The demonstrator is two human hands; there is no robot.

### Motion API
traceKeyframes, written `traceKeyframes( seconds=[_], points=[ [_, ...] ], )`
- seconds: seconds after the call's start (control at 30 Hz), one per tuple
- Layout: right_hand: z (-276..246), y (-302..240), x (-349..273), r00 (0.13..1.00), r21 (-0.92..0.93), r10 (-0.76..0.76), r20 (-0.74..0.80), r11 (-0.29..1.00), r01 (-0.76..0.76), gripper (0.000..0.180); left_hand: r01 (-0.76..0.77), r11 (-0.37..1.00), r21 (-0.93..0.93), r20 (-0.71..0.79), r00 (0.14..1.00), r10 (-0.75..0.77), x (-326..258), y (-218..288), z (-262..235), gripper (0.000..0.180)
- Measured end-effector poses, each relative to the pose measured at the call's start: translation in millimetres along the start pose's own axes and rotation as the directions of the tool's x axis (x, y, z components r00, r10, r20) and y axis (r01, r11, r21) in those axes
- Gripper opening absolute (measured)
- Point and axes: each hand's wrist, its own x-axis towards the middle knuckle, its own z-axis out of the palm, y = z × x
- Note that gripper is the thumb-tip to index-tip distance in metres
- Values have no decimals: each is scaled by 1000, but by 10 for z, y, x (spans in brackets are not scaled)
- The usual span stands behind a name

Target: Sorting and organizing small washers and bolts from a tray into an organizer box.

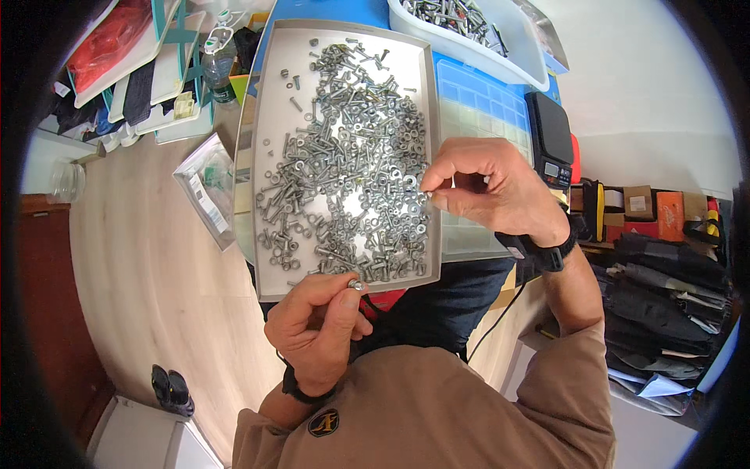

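While the left hand (316, 324) pinches a small bolt (356, 285) just past the near rim of the grey tray (269, 156), the right hand (488, 187) is closed on a washer (424, 195) at the tray's right edge. The heap of bolts, nuts and washers (351, 156) lies between and ahead of both hands, nearer the right. The tray rests on a blue desk (344, 12) beside a clear compartment box (476, 109), above a pale wood floor (148, 258).

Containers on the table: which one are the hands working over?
The flat grey metal tray strewn with loose bolts, nuts and washers. The right hand pinches at its right rim, the left hand at its near edge; the white tub sits farther back, untouched.
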Motion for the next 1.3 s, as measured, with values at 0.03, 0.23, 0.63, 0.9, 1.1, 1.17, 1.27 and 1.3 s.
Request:
traceKeyframes(
  seconds=[0.03, 0.23, 0.63, 0.9, 1.1, 1.17, 1.27, 1.3],
  points=[
    [-9, -32, -22, 998, 102, 59, 13, 993, -60, 12, 36, 999, -24, -5, 999, -36, 0, 29, 0, 14],
    [45, 33, -204, 997, 456, 79, 12, 887, -76, 14, 117, 991, -66, -20, 993, -119, -22, 91, -5, 13],
    [276, 61, -362, 993, 416, -30, -115, 906, 76, 15, 123, 988, -98, 17, 992, -121, -65, 70, 137, 15],
    [196, 87, -261, 983, -18, -35, -182, 999, 32, 20, 110, 991, -76, 2, 994, -110, -44, 71, 141, 16],
    [223, 125, -105, 969, -246, -209, -129, 954, 173, 15, 159, 985, -71, -32, 986, -162, -36, 61, 132, 16],
    [237, 124, -100, 976, -289, -191, -106, 945, 154, 13, 104, 995, -15, -55, 993, -104, -34, 50, 150, 14],
    [245, 173, -99, 973, -381, -218, -77, 908, 174, 18, 96, 995, -6, -54, 994, -96, -42, 35, 153, 14],
    [244, 174, -101, 970, -399, -228, -81, 900, 178, 18, 98, 995, -5, -55, 994, -98, -41, 41, 151, 14]
  ],
)
